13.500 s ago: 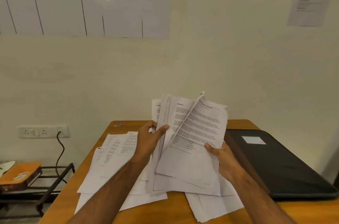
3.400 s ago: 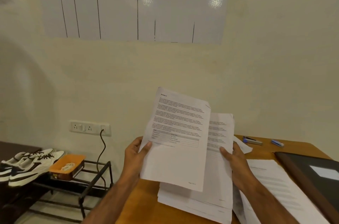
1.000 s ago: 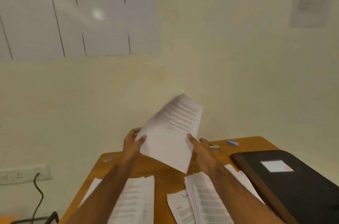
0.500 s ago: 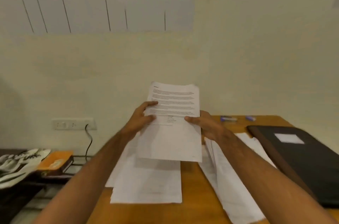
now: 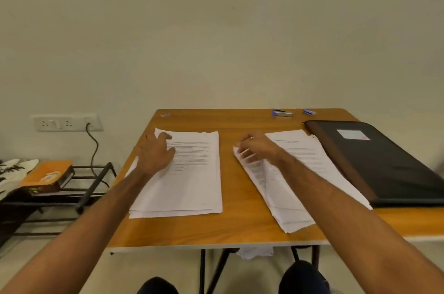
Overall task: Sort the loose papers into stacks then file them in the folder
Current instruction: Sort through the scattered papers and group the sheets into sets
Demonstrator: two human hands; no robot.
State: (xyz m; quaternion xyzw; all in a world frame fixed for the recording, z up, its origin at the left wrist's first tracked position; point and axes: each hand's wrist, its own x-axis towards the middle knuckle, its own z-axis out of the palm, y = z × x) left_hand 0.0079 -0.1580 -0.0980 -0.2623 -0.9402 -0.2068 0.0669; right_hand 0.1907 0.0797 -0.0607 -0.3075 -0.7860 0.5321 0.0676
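On the orange-brown wooden table lie three lots of white printed papers. The left stack of white printed sheets sits squared near the table's left edge, and the left hand rests flat on its upper left part, fingers straight and slightly spread, holding nothing. The middle stack of white printed sheets lies tilted just right of centre; the right hand is at its far end, fingers curled round the lifted top edges of the sheets. Beside it, partly under the right forearm, lies a single spread of white printed pages, touching the closed black rectangular folder with a white label at the table's right. A small blue stapler lies at the far edge.
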